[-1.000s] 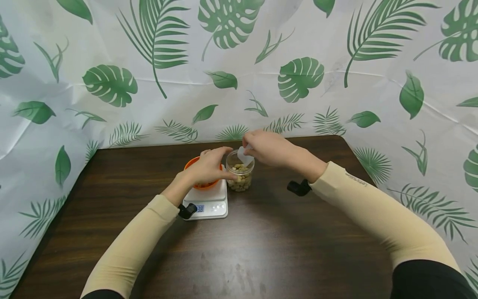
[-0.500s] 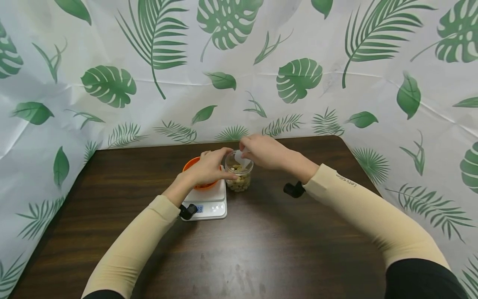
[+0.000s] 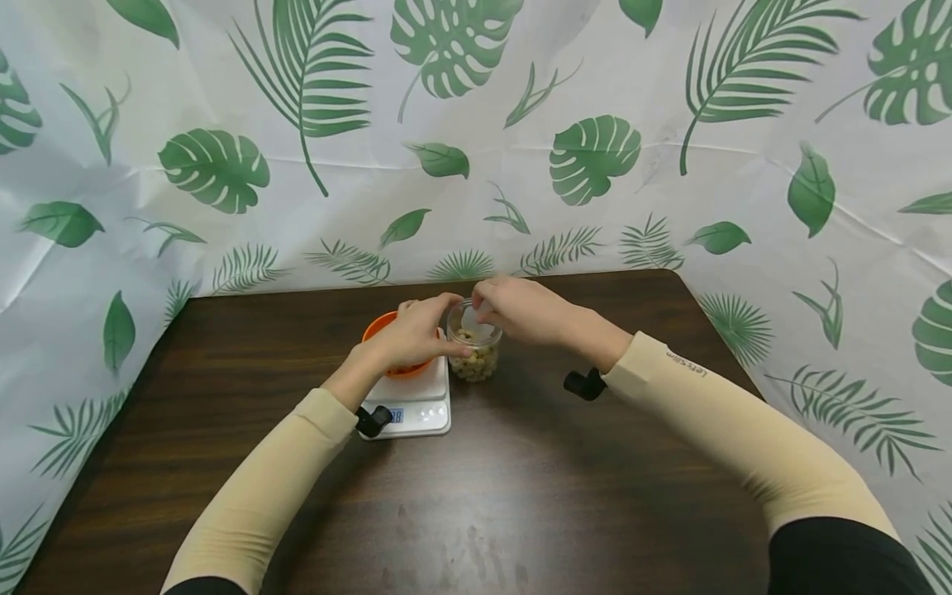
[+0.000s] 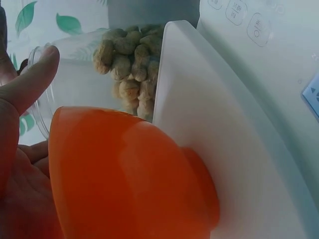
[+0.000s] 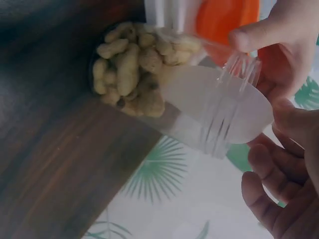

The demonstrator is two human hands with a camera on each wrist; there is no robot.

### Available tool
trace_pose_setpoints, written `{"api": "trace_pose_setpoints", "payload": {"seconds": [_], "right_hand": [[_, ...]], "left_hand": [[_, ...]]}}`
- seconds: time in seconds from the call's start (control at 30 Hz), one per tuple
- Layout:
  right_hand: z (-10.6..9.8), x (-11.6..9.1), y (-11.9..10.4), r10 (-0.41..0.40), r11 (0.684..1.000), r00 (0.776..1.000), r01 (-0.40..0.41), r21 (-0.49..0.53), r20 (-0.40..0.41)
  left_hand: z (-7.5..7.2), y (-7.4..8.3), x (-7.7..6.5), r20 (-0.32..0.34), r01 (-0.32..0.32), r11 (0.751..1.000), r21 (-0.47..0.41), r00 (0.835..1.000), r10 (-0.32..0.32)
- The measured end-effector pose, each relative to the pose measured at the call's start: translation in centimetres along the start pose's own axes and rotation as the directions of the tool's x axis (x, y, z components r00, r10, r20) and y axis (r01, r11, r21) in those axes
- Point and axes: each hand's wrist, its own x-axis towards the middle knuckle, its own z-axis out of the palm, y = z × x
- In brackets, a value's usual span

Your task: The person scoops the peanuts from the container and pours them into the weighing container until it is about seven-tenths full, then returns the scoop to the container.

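Observation:
A clear jar (image 3: 476,364) with unshelled peanuts (image 5: 127,72) in its lower part stands on the table, right of the scale. My left hand (image 3: 412,330) reaches over the orange bowl (image 4: 124,169) and holds the jar near its rim, thumb at the front and fingers behind. My right hand (image 3: 524,310) pinches the end of a white plastic scoop (image 5: 253,117) between thumb and fingers. Most of the scoop is inside the jar, its far end against the peanuts. The bowl sits on the white kitchen scale (image 3: 422,417); my left hand hides most of the bowl's inside.
The dark wooden table (image 3: 521,496) ends just behind the jar and scale, at a white leaf-printed sheet (image 3: 476,149). The scale's lit display (image 3: 397,416) is partly covered by the black left wrist camera (image 3: 374,421).
My right hand has moved down and slightly left, pushing the scoop deeper into the jar. My left hand stays at the rim. The bowl and scale stay put.

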Motion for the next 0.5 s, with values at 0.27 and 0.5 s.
{"api": "trace_pose_setpoints", "payload": {"seconds": [0.27, 0.5], "right_hand": [[0.6, -0.6, 2.1, 0.014, 0.966, 0.996, 0.01, 0.257, -0.093], [0.6, -0.7, 1.7, 0.016, 0.964, 0.991, 0.019, 0.264, -0.131]], "left_hand": [[0.0, 0.0, 0.0, 0.014, 0.012, 1.0, -0.01, 1.0, -0.012], [0.0, 0.1, 0.0, 0.018, 0.002, 1.0, -0.007, 1.0, -0.002]]}}
